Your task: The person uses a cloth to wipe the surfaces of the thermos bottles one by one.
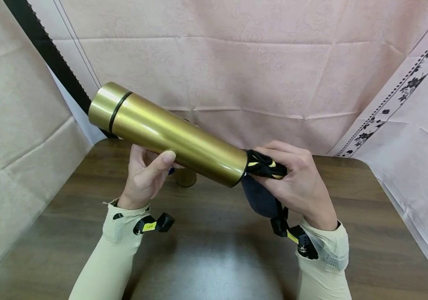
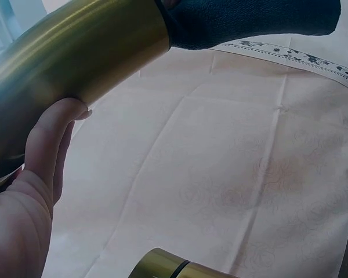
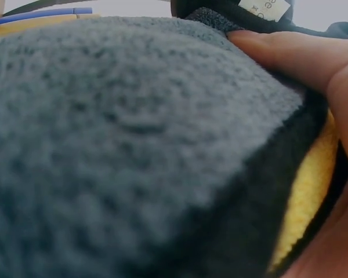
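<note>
A gold vacuum flask (image 1: 172,133) with a black ring below its lid is held tilted over the table, lid end up and to the left. My left hand (image 1: 146,175) grips it from below, with the thumb along its near side. At the flask's lower right end, my right hand (image 1: 292,179) holds a folded cloth (image 1: 260,196), dark grey with yellow inside and black edging. The cloth lies right against the flask's base. Close up in the right wrist view, the fluffy cloth (image 3: 116,139) fills most of the picture, with the thumb over its edge.
A second gold cylinder (image 1: 186,178) stands on the wooden table (image 1: 214,233) behind the flask, mostly hidden by it. Blue and yellow slim sticks (image 3: 40,17) show at the right wrist view's upper left. Pale pink cloth sheets (image 1: 217,71) wall the table in.
</note>
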The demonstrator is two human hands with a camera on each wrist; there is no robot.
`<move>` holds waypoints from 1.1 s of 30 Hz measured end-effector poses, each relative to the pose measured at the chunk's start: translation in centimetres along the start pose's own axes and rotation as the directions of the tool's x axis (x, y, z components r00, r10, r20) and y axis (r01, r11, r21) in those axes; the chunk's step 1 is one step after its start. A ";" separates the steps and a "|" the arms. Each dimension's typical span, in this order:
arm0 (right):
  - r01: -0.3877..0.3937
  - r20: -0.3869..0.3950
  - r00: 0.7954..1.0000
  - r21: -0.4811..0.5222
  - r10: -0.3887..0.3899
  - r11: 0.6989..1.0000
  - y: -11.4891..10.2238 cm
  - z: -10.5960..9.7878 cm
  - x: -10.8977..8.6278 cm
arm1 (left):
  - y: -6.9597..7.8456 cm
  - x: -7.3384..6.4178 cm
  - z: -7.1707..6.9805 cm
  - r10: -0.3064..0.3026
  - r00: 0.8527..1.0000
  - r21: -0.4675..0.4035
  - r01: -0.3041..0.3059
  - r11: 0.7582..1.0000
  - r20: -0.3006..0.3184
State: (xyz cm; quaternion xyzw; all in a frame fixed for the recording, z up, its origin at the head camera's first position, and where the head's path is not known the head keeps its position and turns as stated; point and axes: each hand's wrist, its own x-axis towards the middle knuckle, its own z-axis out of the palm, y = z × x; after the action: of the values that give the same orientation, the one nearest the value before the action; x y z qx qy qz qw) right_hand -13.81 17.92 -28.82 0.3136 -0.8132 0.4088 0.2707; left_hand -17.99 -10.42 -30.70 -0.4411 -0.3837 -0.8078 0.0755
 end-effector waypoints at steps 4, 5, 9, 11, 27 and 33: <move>0.024 0.010 1.000 0.003 -0.024 1.000 -0.1 0.2 0.2 | 0.0 0.2 -0.1 0.005 1.000 -0.012 -0.005 1.000 -0.002; 0.031 0.012 0.999 0.006 -0.031 0.999 -0.2 0.2 0.3 | 0.0 0.2 -0.1 0.003 1.000 -0.011 -0.003 1.000 -0.005; 0.042 0.027 0.999 0.028 -0.043 0.999 -0.3 0.2 0.3 | 0.0 0.3 -0.1 0.000 1.000 -0.004 0.000 1.000 -0.012; 0.047 0.034 0.998 0.029 -0.048 0.998 -0.3 0.1 0.3 | 0.0 0.3 -0.1 0.000 1.000 0.001 0.000 1.000 -0.018; 0.106 -0.012 0.994 0.136 -0.106 0.985 -0.8 -0.4 0.0 | 0.3 0.2 -0.1 -0.006 0.999 0.009 0.006 1.000 -0.031; 0.095 -0.054 0.995 0.162 -0.087 0.982 -0.7 -0.4 0.0 | 0.5 0.0 0.0 -0.009 1.000 0.019 0.009 1.000 -0.015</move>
State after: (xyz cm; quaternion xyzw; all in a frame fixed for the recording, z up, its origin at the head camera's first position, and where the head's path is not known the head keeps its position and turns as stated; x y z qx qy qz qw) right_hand -13.21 17.94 -28.22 0.3621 -0.7551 0.4688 0.2810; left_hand -17.79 -10.77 -30.39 -0.4327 -0.3926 -0.8077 0.0788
